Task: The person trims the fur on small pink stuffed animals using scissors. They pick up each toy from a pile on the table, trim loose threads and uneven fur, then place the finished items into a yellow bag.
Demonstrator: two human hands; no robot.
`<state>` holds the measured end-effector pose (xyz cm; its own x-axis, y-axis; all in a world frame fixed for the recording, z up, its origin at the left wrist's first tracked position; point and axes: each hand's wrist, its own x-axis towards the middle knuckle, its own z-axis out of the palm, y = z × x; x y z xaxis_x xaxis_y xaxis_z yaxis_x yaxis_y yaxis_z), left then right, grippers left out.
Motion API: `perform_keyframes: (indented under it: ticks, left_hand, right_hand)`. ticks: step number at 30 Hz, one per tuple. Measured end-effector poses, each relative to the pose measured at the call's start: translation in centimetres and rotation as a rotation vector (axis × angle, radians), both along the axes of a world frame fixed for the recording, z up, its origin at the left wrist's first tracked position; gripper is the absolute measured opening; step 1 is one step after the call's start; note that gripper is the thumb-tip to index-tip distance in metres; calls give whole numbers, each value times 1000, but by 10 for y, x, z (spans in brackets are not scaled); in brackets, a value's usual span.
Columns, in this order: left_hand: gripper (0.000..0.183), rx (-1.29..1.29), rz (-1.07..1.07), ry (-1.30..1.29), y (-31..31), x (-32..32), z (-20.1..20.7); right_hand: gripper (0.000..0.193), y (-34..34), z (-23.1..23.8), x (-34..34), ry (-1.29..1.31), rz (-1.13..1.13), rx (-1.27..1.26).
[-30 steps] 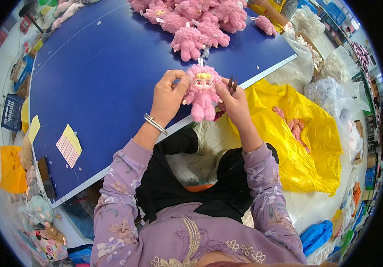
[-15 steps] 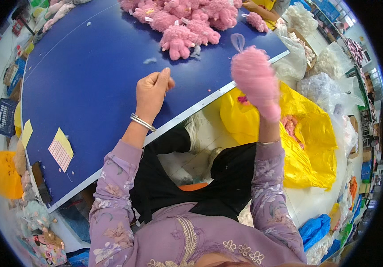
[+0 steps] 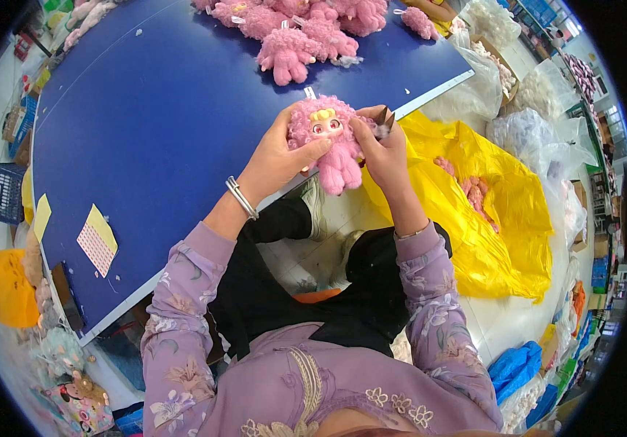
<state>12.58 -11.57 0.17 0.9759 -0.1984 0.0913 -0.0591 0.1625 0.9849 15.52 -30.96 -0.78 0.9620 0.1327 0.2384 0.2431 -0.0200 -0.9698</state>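
Observation:
A small pink plush doll with curly fleece, a molded face and a yellow tuft on its brow is held upright, facing me, over the table's near edge. My left hand grips its left side, thumb below the face. On the other side my right hand pinches it at the shoulder. A dark, pointed thing sticks out by the right fingers; I cannot make out what it is. A white loop tag stands above the doll's head.
More pink plush dolls are heaped at the blue table's far side. A sticker sheet lies at its left. A yellow plastic bag with pink pieces lies open at my right. Another person's arm shows at the far edge.
My right hand has brought the blurred pink doll from the right to the middle, its face now showing. My left hand has moved right and taken hold of it too.

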Motion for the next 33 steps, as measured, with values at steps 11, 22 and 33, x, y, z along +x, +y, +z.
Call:
perform_keyframes:
  ticks: [11, 22, 33]
  left_hand:
    - [40, 145, 214, -25, 9, 29, -28]
    - [19, 228, 140, -21, 1, 31, -28]
    - [33, 364, 250, 36, -19, 44, -10]
  right_hand:
    - [21, -136, 7, 43, -194, -650, 499]
    - [72, -414, -254, -69, 657, -755, -906]
    - [54, -256, -389, -311, 1061, 115, -829]
